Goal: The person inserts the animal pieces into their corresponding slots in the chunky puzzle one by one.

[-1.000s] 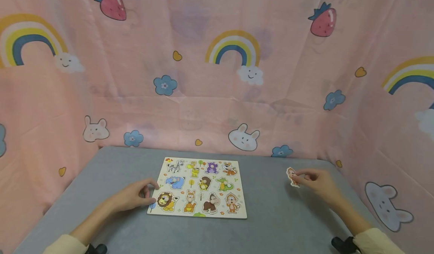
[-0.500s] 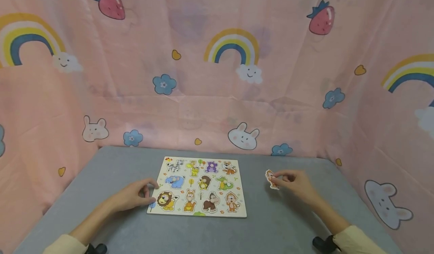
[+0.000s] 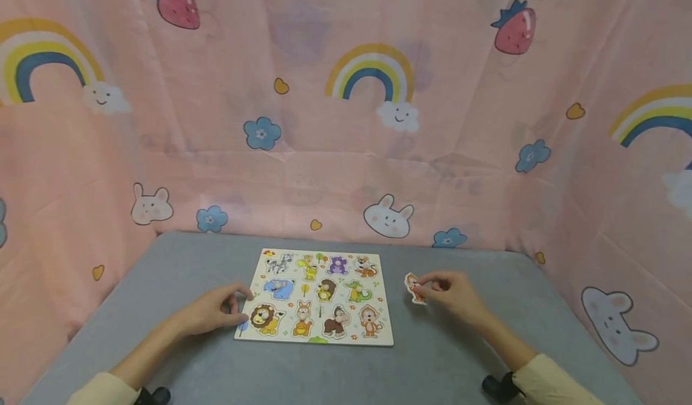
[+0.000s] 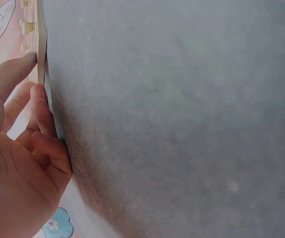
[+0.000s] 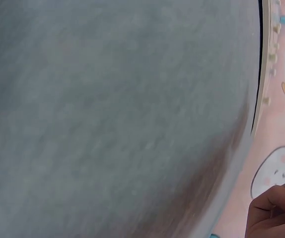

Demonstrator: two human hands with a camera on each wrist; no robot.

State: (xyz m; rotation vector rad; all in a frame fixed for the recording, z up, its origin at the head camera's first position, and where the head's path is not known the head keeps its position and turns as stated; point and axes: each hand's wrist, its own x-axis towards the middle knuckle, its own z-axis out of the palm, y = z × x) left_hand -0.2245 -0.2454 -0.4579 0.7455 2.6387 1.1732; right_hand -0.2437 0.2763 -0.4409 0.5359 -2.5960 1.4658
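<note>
A wooden animal puzzle board (image 3: 348,333) lies on the table, showing rows of animals such as a zebra, an elephant and a lion (image 3: 265,319). My left hand (image 3: 211,312) rests at its left edge, thumb and fingertips touching the edge well apart; the left wrist view shows the thumb (image 4: 18,72) against the board. To the right of the board, my right hand (image 3: 454,297) pinches a small monkey puzzle piece (image 3: 413,288) above the table. A monkey picture (image 3: 370,321) shows at the board's lower right. In the right wrist view only curled fingers (image 5: 274,206) appear.
The grey table (image 3: 346,375) extends around the board. A pink printed curtain (image 3: 303,182) stands behind it and at both sides. Small knobs (image 5: 273,57) stick up from the board in the right wrist view.
My right hand has carried the monkey puzzle piece leftward, from the right part of the table to near the board's right edge. The left hand and the board stay in place.
</note>
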